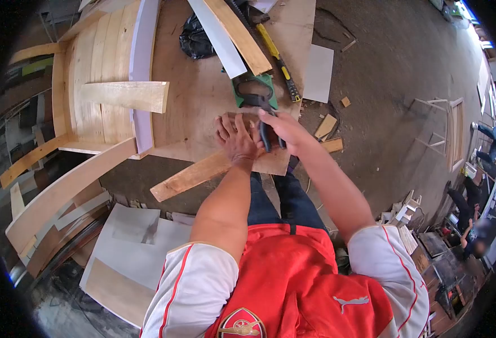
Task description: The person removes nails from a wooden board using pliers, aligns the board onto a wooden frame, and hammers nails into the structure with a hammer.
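Note:
My left hand point(239, 137) lies with its fingers spread on the plywood tabletop point(186, 112), close to its front edge. Beneath the wrist and palm, a narrow wooden strip point(191, 176) runs out to the lower left past the table edge. My right hand point(284, 130) is closed around dark-handled pliers point(265, 132), just right of the left hand. The plier head points away from me, over a green-handled saw point(273, 93) whose blade is hidden beneath boards. What the pliers touch, if anything, cannot be made out.
A yellow utility knife point(274, 50) lies right of a wooden board point(239, 36) and a white strip point(218, 39). A black bag point(196, 39) is behind. A wooden frame point(104, 73) stands left. Offcuts point(326, 126) lie on the floor; people are far right.

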`<state>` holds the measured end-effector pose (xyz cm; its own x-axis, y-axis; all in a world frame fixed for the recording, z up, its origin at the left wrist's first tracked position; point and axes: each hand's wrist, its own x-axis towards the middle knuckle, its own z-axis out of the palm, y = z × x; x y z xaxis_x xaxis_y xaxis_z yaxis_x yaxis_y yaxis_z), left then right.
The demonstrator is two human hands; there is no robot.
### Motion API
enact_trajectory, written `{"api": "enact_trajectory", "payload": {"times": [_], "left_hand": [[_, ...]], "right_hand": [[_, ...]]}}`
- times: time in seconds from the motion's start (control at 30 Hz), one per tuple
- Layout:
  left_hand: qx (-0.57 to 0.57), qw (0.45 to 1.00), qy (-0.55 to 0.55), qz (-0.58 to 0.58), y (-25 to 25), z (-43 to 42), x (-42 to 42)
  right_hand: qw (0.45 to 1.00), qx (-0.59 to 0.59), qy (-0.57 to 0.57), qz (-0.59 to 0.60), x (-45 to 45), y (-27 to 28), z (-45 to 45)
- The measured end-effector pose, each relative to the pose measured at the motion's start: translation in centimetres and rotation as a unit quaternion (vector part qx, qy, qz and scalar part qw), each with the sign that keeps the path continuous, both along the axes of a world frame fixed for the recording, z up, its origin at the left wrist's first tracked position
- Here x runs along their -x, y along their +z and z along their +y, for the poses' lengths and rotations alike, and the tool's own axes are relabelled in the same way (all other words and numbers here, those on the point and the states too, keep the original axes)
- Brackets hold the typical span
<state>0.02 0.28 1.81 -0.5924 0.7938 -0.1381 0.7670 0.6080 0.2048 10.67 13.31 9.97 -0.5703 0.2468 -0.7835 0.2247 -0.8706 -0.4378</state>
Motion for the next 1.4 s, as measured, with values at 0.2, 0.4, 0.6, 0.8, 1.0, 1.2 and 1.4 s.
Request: {"api": "enact_trajectory", "payload": {"times": [0.2, 0.4, 0.6, 0.8, 1.0, 1.2, 1.4], "left_hand": [[0.061, 0.998, -0.006, -0.026, -2.1, -0.6, 0.3], [0.097, 0.992, 0.045, -0.072, -1.7, -0.2, 0.0], [-0.013, 0.999, 0.018, -0.047, 0.5, -0.2, 0.2], [-0.069, 0.997, 0.018, 0.009, -1.2, 0.1, -0.1], [-0.081, 0.996, 0.008, 0.025, -1.3, 0.0, -0.1], [-0.075, 0.997, 0.011, 0.026, -1.6, -0.1, 0.0], [-0.067, 0.997, 0.013, 0.024, -1.3, 0.1, 0.0]], "right_hand": [[0.990, -0.046, 0.135, 0.008, 9.4, -3.3, 0.5], [0.991, 0.046, 0.112, 0.055, 10.7, -4.0, 0.9], [0.996, 0.062, -0.008, 0.070, 0.3, -0.1, -1.4], [0.994, 0.019, -0.010, -0.104, -8.0, -1.6, -8.8], [0.994, 0.084, -0.019, -0.070, -8.2, -1.8, -10.0], [0.993, 0.097, 0.005, -0.069, -6.4, -2.0, -8.5], [0.988, 0.124, -0.068, -0.065, -5.0, -3.2, -9.5]]}}
